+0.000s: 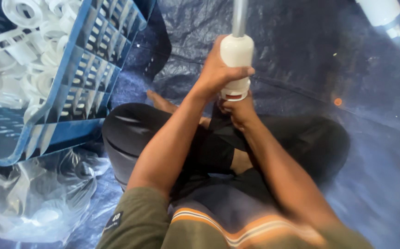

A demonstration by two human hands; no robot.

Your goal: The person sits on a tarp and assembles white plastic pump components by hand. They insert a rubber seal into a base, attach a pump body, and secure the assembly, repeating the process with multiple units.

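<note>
gripping 1 white fitting w/ 2 hands: left hand, right hand

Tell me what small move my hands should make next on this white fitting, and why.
Probably keep the left hand steady around the white fitting and press or twist up with the right hand. The right hand sits just under the fitting's lower rim, where a reddish edge shows, and the grey tube stands above it.
</note>
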